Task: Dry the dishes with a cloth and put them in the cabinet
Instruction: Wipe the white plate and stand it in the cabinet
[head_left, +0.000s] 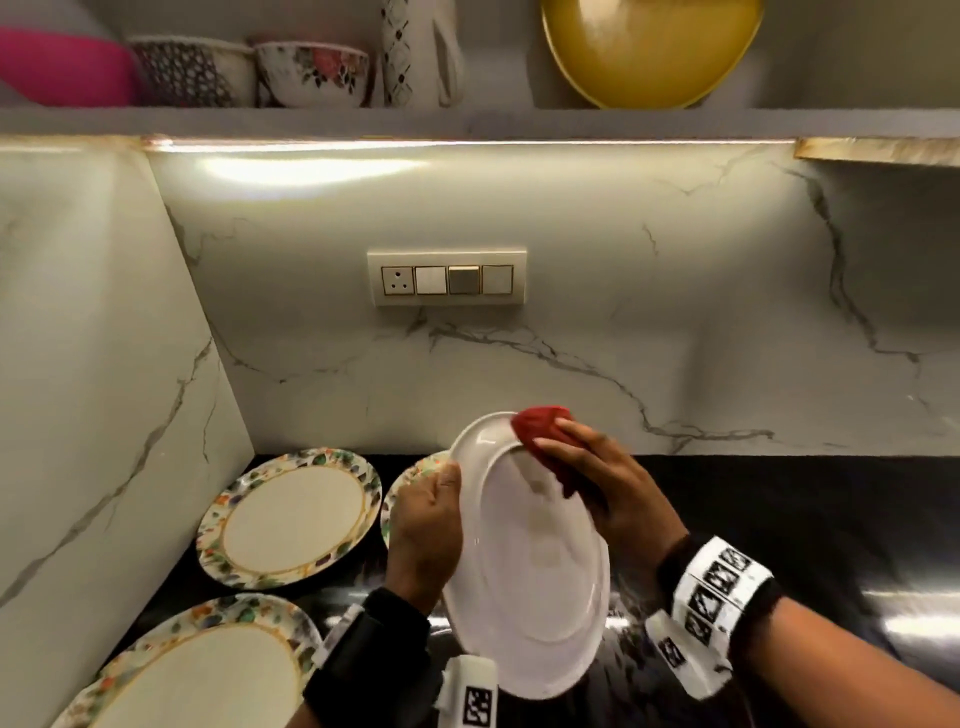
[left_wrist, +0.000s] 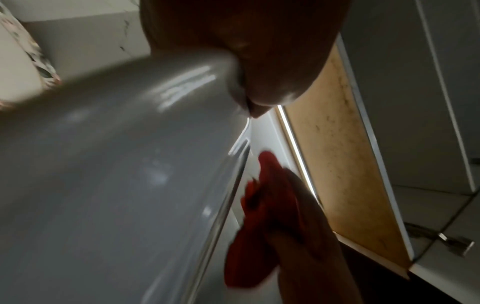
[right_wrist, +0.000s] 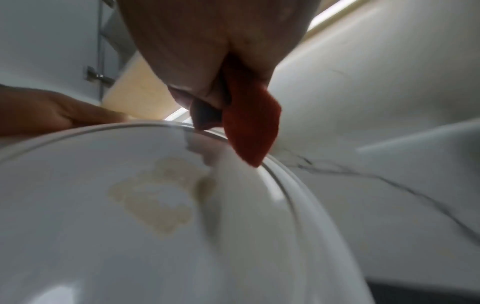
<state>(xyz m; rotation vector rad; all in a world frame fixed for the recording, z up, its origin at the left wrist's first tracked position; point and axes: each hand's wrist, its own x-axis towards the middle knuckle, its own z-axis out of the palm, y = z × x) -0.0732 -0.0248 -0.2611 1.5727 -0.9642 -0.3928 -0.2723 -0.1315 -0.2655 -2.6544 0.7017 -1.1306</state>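
Note:
A plain white plate (head_left: 530, 571) is held tilted above the black counter. My left hand (head_left: 428, 519) grips its left rim, thumb on the face. My right hand (head_left: 597, 478) holds a bunched red cloth (head_left: 545, 436) against the plate's upper right rim. In the left wrist view the plate's underside (left_wrist: 116, 185) fills the frame, with the red cloth (left_wrist: 262, 226) beyond its edge. The right wrist view shows the plate's face (right_wrist: 155, 205) and the cloth (right_wrist: 249, 127) pressed on the rim. Two floral-rimmed plates (head_left: 291, 517) (head_left: 208, 670) lie flat on the counter at left.
A third floral plate (head_left: 410, 478) is partly hidden behind my left hand. The open cabinet shelf (head_left: 467, 122) above holds a pink bowl (head_left: 62, 67), patterned bowls (head_left: 311, 73), a white jug (head_left: 421, 52) and a yellow plate (head_left: 649, 47). A switch panel (head_left: 447, 278) sits on the marble wall.

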